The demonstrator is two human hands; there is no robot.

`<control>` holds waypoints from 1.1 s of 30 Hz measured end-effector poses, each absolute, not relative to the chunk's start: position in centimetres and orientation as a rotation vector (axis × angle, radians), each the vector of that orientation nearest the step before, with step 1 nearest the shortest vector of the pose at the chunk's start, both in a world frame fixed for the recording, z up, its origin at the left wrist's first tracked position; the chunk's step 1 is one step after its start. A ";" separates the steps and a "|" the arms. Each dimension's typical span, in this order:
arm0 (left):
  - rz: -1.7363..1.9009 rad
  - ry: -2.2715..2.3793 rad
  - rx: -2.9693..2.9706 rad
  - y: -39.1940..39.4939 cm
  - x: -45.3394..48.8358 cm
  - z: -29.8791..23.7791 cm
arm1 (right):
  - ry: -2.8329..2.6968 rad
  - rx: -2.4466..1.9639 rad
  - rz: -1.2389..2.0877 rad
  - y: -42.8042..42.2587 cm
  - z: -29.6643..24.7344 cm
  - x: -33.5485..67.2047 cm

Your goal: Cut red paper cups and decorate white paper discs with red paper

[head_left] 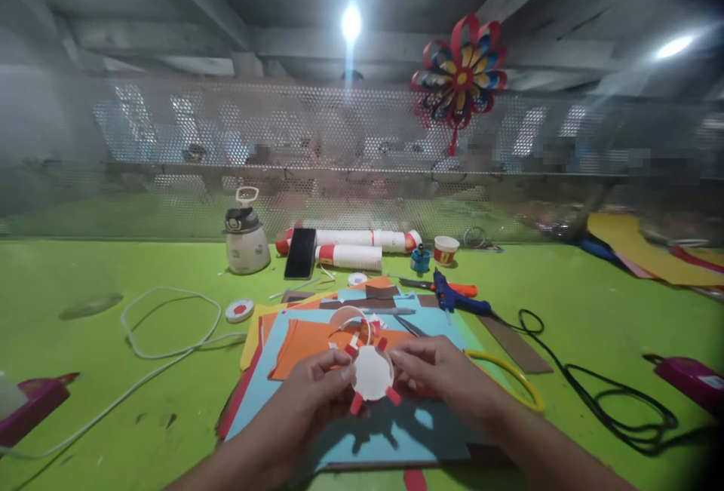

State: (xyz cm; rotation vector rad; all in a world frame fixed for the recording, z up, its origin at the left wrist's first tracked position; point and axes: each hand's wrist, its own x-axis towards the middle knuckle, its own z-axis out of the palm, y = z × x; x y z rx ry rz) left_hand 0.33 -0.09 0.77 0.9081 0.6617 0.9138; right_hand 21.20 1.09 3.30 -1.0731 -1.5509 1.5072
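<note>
Both of my hands hold a small white paper disc with red paper tabs sticking out round its rim, just above a stack of coloured paper sheets. My left hand pinches the disc's left edge with closed fingers. On the disc's right edge, my right hand does the same. A curled white paper strip lies on an orange sheet just behind the disc. The light blue sheet lies under my hands.
On the green table: a blue glue gun with black cord, orange-handled scissors, yellow ring, white cable, phone, paper rolls, white jug, small cup. A paper flower hangs on the mesh.
</note>
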 end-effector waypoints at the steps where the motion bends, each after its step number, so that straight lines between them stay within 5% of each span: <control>1: 0.919 0.654 0.910 -0.1 0.4 0.7 | -1.555 -1.070 1.519 0.9 3.3 21.2; 16: 0.776 0.428 0.919 0.7 0.2 -1.0 | -1.469 -0.948 1.741 0.8 1.6 20.7; 33: 0.789 0.440 0.984 2.2 -0.8 -1.7 | -1.684 -1.091 1.441 2.4 2.3 19.8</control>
